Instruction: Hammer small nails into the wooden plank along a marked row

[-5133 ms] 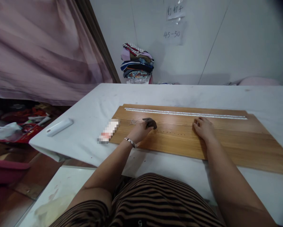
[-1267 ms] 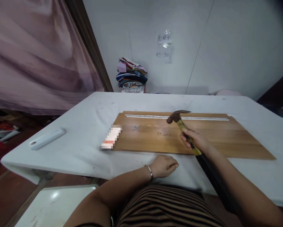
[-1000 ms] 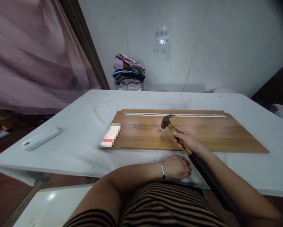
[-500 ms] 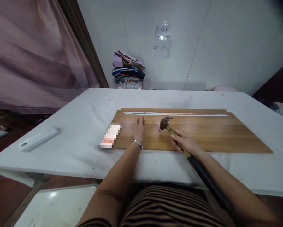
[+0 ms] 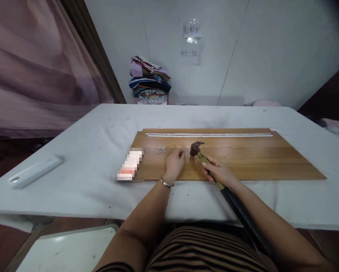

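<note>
My right hand [image 5: 218, 170] is wrapped round the yellow-and-black handle of a claw hammer [image 5: 197, 149]. The rusty brown head hangs just above the wooden board [image 5: 260, 166], claw pointing away to the right. Left of the hammer head, my left hand [image 5: 175, 163] rests low over the board with thumb and fingers pinched together. Whatever is between those fingertips is too small to make out. A small heap of silvery nails [image 5: 161, 150] lies on the board to the left of this hand. A few tiny dark points [image 5: 220, 157] stand in a row right of the hammer.
Two white measuring strips [image 5: 209, 135] run along the board's far edge. A blurred-out phone-like slab [image 5: 130, 165] overlaps its left end. On the white-covered table [image 5: 87, 151] lies a white handle-like object [image 5: 36, 172]. Folded cloths [image 5: 150, 81] are stacked at the back.
My left hand has moved right from the nails towards the hammer head, uncovering the heap. The hammer stays nearly where it was. The whole view has shifted slightly.
</note>
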Demonstrator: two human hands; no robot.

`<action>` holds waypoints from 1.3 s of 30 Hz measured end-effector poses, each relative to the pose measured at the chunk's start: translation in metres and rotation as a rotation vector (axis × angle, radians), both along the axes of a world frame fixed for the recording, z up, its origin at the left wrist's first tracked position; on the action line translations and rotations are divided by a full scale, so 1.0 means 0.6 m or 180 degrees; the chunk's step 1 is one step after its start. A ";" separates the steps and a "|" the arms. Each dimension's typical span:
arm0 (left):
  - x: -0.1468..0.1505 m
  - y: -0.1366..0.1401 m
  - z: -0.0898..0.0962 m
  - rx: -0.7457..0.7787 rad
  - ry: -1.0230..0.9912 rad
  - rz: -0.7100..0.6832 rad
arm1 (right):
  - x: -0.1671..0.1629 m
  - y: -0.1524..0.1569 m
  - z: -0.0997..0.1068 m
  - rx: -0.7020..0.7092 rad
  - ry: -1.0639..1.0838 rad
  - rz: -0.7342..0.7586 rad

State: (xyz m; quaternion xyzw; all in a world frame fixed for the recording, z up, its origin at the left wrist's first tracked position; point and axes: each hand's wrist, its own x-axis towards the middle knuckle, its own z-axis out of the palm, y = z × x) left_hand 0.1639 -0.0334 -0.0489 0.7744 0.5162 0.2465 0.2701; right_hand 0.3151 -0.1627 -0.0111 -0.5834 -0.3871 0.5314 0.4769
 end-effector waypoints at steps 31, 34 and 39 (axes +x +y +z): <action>0.000 -0.006 0.008 0.0135 -0.0010 -0.0125 | -0.004 0.008 0.002 -0.0015 -0.0001 -0.0069; 0.000 -0.006 0.008 0.0132 -0.0035 -0.0122 | -0.003 0.008 0.000 0.0007 -0.0012 -0.0068; 0.000 -0.006 0.008 0.0071 -0.0004 -0.0109 | -0.004 0.010 -0.003 -0.0034 -0.0051 -0.0058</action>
